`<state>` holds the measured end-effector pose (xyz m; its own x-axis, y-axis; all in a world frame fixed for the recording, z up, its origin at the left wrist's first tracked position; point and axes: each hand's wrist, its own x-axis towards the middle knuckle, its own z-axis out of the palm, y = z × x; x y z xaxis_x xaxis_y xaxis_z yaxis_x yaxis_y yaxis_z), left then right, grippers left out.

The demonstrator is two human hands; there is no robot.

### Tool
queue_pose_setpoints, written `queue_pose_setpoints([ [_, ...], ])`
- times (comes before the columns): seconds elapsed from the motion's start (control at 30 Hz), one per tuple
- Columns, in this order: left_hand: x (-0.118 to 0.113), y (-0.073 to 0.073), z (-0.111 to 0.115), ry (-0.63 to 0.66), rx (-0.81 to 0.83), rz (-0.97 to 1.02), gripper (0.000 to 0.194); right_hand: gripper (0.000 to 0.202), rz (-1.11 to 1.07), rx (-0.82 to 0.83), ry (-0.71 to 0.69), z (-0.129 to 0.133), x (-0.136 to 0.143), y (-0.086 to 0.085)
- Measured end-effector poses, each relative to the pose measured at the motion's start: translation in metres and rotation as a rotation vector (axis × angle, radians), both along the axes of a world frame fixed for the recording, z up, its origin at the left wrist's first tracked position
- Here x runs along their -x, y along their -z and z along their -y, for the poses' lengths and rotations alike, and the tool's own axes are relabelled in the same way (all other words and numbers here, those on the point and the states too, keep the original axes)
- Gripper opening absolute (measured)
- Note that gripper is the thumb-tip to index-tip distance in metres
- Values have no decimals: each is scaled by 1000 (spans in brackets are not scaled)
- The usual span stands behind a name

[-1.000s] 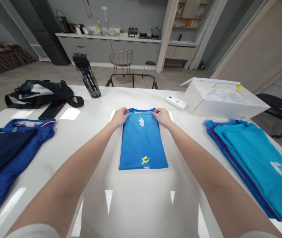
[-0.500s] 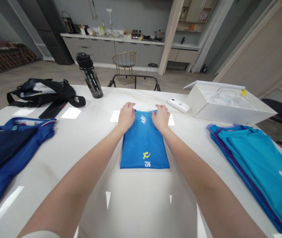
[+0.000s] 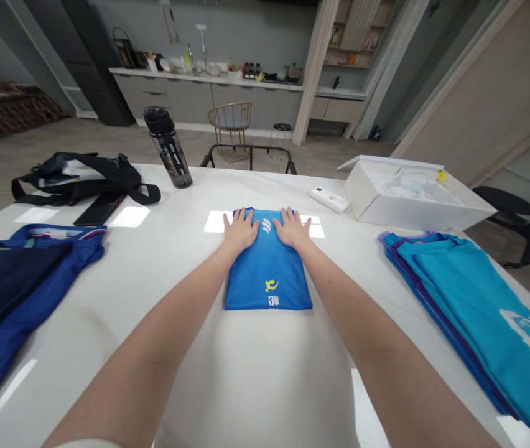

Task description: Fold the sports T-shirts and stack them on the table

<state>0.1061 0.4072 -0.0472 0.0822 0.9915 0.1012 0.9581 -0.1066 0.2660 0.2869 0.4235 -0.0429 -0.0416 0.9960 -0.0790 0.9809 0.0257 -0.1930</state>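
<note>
A blue shirt (image 3: 267, 267), folded into a rectangle with white and yellow prints on it, lies flat on the white table (image 3: 246, 373). My left hand (image 3: 241, 230) rests on its far left corner, fingers spread. On the far right part of the shirt lies my right hand (image 3: 292, 229), also with its fingers apart. Both palms face down on the cloth, and the white logo shows between them.
Dark blue clothes (image 3: 22, 267) lie at the left, turquoise and purple ones (image 3: 470, 292) at the right. Behind are a black bag (image 3: 83, 177), a phone (image 3: 97, 210), a bottle (image 3: 169, 149), a white device (image 3: 329, 199) and an open white box (image 3: 414, 208).
Both hands have gone from the shirt's far edges to lying flat on top of it, and their fingers have spread. The camera view has shifted slightly.
</note>
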Motion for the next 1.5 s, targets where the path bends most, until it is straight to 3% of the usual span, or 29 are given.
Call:
queue_pose_setpoints([
  [0.1, -11, -4, 9, 170, -160, -10, 57, 64, 8, -98, -101, 11, 10, -5],
  [0.2, -20, 1, 18, 283, -78, 19, 57, 58, -18, -144, -238, 29, 19, -1],
  [0.37, -8, 14, 30, 147, 14, 0, 61, 62, -14, -66, -101, 44, 5, 11],
  [0.53, -2, 6, 46, 69, -86, -32, 57, 62, 36, -110, 8, 56, -5, 1],
  [0.67, -12, -6, 61, 244, -129, -49, 41, 51, 96, -232, -139, 72, 4, -14],
  [0.73, -18, -10, 67, 241, -90, -47, 40, 50, 85, -178, -213, 77, 9, -19],
  [0.8, -26, -11, 73, 183, -86, -44, 42, 50, 46, -125, -199, 81, 13, -19],
  [0.97, -41, -3, 91, 73, -55, -25, 47, 54, -27, -40, -77, 95, 19, -10],
  [1.1, -40, 5, 109, 32, -68, 16, 52, 51, 8, -188, -88, 113, 18, -8],
  [1.17, -38, 5, 117, 60, -159, 18, 48, 45, 37, -256, -179, 121, 17, -11],
  [1.27, -35, 3, 126, 167, -233, -12, 40, 41, 58, -228, -282, 130, 14, -13],
  [1.37, -35, 5, 133, 235, -200, -32, 36, 41, 23, -241, -259, 140, 12, -9],
  [1.5, -33, 14, 148, 219, -205, -27, 44, 48, -47, -266, -240, 160, 9, 3],
])
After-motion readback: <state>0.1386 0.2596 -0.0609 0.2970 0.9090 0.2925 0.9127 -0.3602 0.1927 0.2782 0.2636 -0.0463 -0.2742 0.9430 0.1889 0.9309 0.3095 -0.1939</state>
